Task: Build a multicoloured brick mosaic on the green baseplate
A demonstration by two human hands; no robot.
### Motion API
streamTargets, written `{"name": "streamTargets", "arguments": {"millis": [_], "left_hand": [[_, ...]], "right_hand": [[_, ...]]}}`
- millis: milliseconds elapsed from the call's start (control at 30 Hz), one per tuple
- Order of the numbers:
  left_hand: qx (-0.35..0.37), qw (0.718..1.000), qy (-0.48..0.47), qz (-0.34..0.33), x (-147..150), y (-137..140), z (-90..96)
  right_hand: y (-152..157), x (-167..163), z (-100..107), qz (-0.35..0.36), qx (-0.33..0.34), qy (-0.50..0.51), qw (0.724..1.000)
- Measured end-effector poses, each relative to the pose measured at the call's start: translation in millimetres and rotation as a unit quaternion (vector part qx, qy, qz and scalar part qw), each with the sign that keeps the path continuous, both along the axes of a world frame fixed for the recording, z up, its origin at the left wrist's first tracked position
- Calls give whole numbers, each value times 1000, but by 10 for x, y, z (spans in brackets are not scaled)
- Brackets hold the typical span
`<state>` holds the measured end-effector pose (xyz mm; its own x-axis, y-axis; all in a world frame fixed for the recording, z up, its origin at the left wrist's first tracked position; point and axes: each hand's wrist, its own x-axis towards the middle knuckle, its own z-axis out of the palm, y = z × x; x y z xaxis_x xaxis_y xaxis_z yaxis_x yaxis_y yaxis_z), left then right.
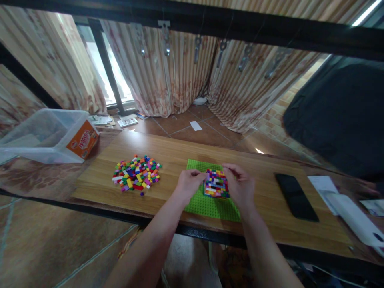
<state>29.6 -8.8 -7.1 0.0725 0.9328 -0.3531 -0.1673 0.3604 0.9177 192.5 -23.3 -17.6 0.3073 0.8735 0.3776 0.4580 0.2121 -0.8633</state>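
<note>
A small block of many-coloured toy bricks [216,185] stands on a green studded baseplate [214,210], with a narrow dark opening in its middle. My left hand [190,185] is at its left side, thumb and forefinger pinched together by the upper left edge. Whatever those fingertips hold, if anything, is too small to make out. On the other side, my right hand [240,185] has its thumb and curled fingers against the right side and far right corner of the brick block. Part of that side is hidden behind the hand.
Loose bricks [136,174] lie in a pile on the wooden board [171,156], left of the baseplate. A clear plastic bin [51,132] with an orange label stands at far left. To the right are a black phone [296,197], papers [322,190] and a white flat object [355,218].
</note>
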Motion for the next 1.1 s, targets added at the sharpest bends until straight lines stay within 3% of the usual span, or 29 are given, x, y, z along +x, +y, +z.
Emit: {"name": "streamTargets", "arguments": {"millis": [100,200,400,567,733,933,1100], "left_hand": [[-73,987,-142,18,-94,39,99],[-126,953,-276,15,-140,65,199],[-132,904,-401,-64,-115,19,280],[-126,903,-402,-85,-109,-4,281],[-117,918,-368,-91,-91,-10,278],[-124,917,-373,-66,-77,8,258],[-119,963,-237,37,-122,64,168]], "right_hand": [[4,10,17,-15,23,34,999],[-24,-52,84,16,34,22,999],[-116,-210,207,124,55,-125,983],[-136,-233,196,138,58,-218,964],[-124,-259,198,140,44,-233,961],[-116,-213,255,124,27,-176,976],[-84,11,257,48,-13,-31,998]]}}
